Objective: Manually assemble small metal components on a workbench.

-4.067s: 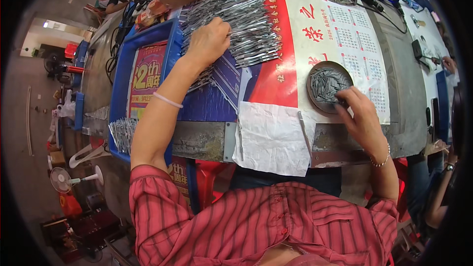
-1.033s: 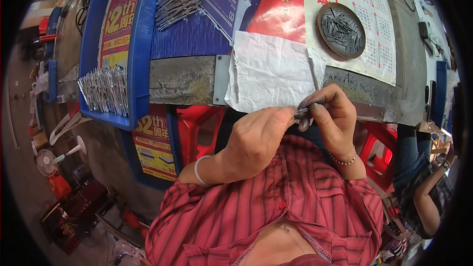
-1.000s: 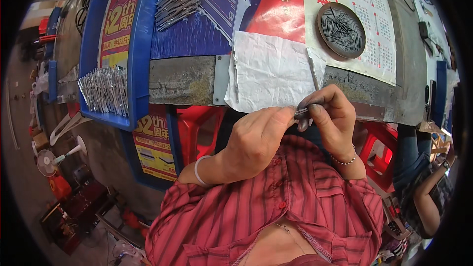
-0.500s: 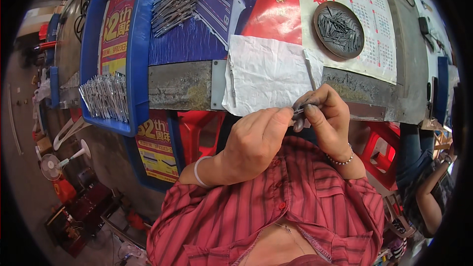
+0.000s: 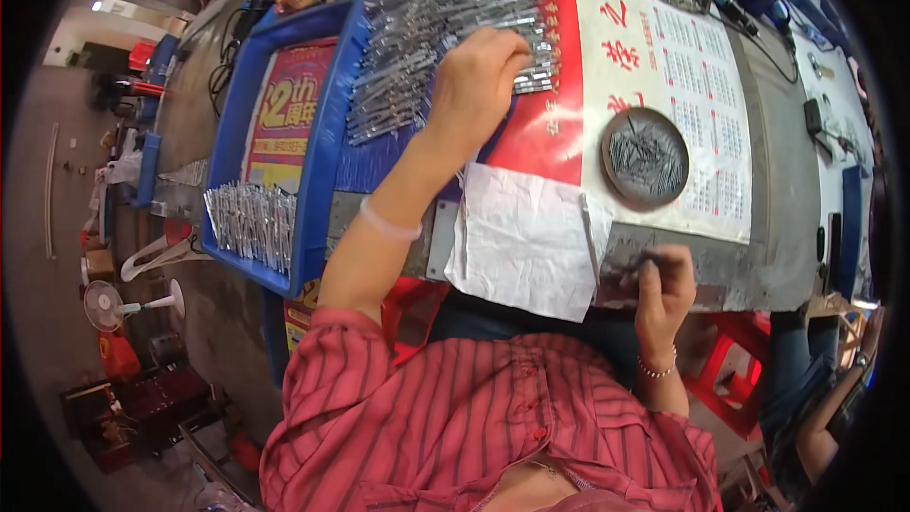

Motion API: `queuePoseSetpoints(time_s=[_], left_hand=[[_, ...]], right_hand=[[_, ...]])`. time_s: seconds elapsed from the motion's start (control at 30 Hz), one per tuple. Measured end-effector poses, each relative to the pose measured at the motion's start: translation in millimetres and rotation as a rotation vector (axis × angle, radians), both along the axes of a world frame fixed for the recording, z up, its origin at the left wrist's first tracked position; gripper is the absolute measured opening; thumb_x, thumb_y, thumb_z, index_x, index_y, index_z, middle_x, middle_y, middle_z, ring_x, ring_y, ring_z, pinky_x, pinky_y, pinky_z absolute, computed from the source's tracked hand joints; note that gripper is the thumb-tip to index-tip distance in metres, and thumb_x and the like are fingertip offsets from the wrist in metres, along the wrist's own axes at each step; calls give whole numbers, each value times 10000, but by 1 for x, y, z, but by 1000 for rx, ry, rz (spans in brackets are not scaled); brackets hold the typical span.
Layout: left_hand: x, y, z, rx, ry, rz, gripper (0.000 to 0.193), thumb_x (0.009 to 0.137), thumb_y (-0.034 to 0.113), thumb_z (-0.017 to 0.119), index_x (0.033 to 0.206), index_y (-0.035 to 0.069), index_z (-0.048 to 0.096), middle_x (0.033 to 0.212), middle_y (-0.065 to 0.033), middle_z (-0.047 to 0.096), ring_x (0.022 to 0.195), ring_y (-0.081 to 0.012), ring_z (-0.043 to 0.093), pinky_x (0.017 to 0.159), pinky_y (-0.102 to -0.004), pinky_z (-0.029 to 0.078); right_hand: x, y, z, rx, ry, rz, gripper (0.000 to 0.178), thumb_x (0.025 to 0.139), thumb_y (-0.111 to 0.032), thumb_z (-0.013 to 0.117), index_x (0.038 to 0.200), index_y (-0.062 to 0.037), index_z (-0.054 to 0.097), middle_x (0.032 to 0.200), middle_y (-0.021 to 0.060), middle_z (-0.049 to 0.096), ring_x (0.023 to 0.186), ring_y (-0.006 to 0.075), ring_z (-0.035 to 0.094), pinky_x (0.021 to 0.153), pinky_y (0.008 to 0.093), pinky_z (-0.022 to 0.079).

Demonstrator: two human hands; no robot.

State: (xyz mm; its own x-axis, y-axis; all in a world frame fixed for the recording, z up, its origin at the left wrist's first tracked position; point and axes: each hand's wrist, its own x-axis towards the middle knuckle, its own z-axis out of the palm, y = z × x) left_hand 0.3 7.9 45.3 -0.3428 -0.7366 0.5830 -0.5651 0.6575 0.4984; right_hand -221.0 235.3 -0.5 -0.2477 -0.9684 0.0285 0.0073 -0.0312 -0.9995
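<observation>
My left hand point(image 5: 479, 76) is stretched out over rows of slim silvery metal pieces point(image 5: 393, 85) at the back of the bench. Its fingers are bent together at the right side of the rows; what lies between them is hidden. Near the bench's front edge, my right hand point(image 5: 666, 286) has its fingers curled and the thumb raised against them, with dark stained tips. Whether a small part sits in that pinch I cannot make out. Between the hands and nearer to me lies a creased white cloth point(image 5: 526, 242). A round dish point(image 5: 609, 166) of small dark pins stands beyond my right hand.
A blue tray point(image 5: 318, 147) on the left holds a dense row of silvery pieces point(image 5: 251, 225) at its near end. Under the dish lies a red and white calendar sheet point(image 5: 706, 114). A red stool point(image 5: 735, 370) is below the bench at right, near another person's arm point(image 5: 834, 408).
My hands were together over the cloth's near edge, fingering a small part. Now the left has reached far forward to the metal pieces, and the right has moved apart to the right. The view has shifted.
</observation>
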Motion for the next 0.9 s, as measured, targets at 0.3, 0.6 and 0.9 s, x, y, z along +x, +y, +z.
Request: queuePoseSetpoints(time_s=[0.3, 0.6, 0.9], left_hand=[[13, -64, -35, -111, -180, 91, 105, 780, 135, 648, 842, 53, 669, 831, -109, 625, 835, -305, 600, 729, -399, 476], [165, 111, 48, 41, -109, 467, 149, 794, 28, 618, 938, 1, 646, 882, -132, 640, 801, -249, 632, 714, -315, 491], [320, 167, 11, 329, -258, 872, 282, 747, 133, 653, 984, -12, 605, 876, -151, 603, 789, -281, 626, 755, -362, 505]], right_hand=[[11, 0, -13, -176, 10, 42, 66, 891, 39, 499, 954, 20, 495, 806, 91, 566, 629, 107, 541, 583, 223, 456], [1, 6, -23, -111, 158, -73, 40, 935, -8, 478, 955, 12, 506, 831, 73, 536, 599, 93, 492, 564, 211, 411], [8, 1, -23, -115, 237, -4, 58, 947, -57, 498, 953, -3, 517, 773, 32, 507, 597, 68, 458, 551, 197, 384]])
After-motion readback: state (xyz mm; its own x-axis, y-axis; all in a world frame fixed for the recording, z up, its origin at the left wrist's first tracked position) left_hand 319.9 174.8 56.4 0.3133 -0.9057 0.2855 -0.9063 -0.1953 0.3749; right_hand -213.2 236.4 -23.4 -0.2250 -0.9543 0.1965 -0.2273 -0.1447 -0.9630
